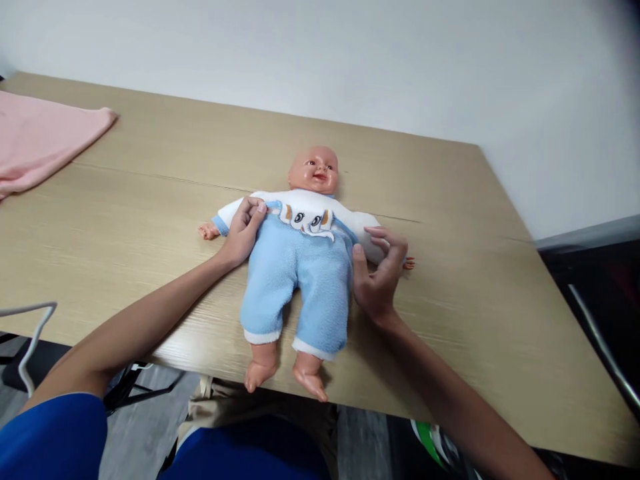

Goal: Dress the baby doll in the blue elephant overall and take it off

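A baby doll (300,260) lies on its back on the wooden table (150,200), head toward the wall and bare feet over the near edge. It wears a light blue fleece romper with a white top. My left hand (243,230) pinches the clothing at the doll's shoulder on the left side. My right hand (377,270) curls around the doll's white-sleeved arm on the right side, thumb against the blue body.
A folded pink cloth (40,143) lies at the table's far left. A white wire hanger (35,330) pokes in at the left edge below the table. A white wall runs behind; dark equipment stands at the right.
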{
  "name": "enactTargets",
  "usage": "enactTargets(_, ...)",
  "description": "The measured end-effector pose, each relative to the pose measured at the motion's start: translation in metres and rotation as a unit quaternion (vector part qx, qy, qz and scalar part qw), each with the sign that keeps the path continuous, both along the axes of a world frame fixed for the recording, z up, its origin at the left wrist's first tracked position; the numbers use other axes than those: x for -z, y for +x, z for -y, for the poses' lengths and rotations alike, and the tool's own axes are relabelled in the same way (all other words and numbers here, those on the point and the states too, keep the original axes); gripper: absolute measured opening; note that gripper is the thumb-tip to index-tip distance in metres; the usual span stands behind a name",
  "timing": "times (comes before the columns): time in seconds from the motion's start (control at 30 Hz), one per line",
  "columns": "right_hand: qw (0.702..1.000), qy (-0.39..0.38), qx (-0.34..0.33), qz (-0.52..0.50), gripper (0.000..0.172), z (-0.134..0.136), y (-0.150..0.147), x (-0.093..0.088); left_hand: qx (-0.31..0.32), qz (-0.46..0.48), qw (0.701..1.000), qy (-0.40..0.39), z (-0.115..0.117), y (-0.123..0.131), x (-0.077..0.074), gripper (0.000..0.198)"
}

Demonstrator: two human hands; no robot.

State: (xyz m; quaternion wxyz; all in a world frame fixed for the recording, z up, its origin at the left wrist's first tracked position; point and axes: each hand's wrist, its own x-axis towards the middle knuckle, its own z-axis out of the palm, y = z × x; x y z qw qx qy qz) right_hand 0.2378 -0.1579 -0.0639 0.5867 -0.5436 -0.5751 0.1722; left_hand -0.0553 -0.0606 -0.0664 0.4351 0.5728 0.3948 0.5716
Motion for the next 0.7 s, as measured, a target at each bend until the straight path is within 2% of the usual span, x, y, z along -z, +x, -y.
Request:
enactTargets(0.07,0.998,0.026,-0.023,0.061,0.032,-0.007,-0.011,-0.022,0.003,-0.001,1.000,-0.002,0.002,0.001,-0.001,0.066)
enactTargets(0.13,0.989,0.029,-0.076,0.124,0.026,-0.030,-0.027,-0.048,0.003,-0.007,1.000,0.000,0.004,0.002,-0.002,0.065)
enactTargets(0.23,0.961,0.032,-0.182,0.204,0.020,-0.090,-0.057,-0.082,-0.018,-0.015,0.999,0.023,0.009,0.003,-0.003,0.062)
enactTargets(0.3,0.921,0.005,-0.289,0.261,0.020,-0.139,-0.078,-0.093,-0.043,-0.024,0.998,0.048,0.013,0.004,-0.004,0.058)
enactTargets(0.37,0.863,-0.043,-0.398,0.308,0.022,-0.183,-0.101,-0.095,-0.074,-0.043,0.993,0.077,0.017,0.004,-0.004,0.054)
enactTargets(0.43,0.802,-0.087,-0.476,0.349,0.027,-0.214,-0.126,-0.087,-0.102,-0.065,0.987,0.105,0.020,0.003,-0.003,0.051)
enactTargets(0.5,0.754,-0.110,-0.523,0.383,0.022,-0.229,-0.149,-0.076,-0.110,-0.074,0.983,0.128,0.021,0.001,-0.001,0.046)
enactTargets(0.53,0.738,-0.115,-0.533,0.396,0.016,-0.230,-0.158,-0.071,-0.108,-0.073,0.983,0.134,0.021,0.001,-0.001,0.043)
enactTargets(0.6,0.735,-0.113,-0.526,0.412,0.013,-0.224,-0.168,-0.066,-0.101,-0.062,0.984,0.135,0.020,0.000,0.000,0.041)
enactTargets(0.7,0.777,-0.091,-0.477,0.400,0.013,-0.206,-0.163,-0.070,-0.101,-0.060,0.984,0.131,0.020,0.000,-0.002,0.045)
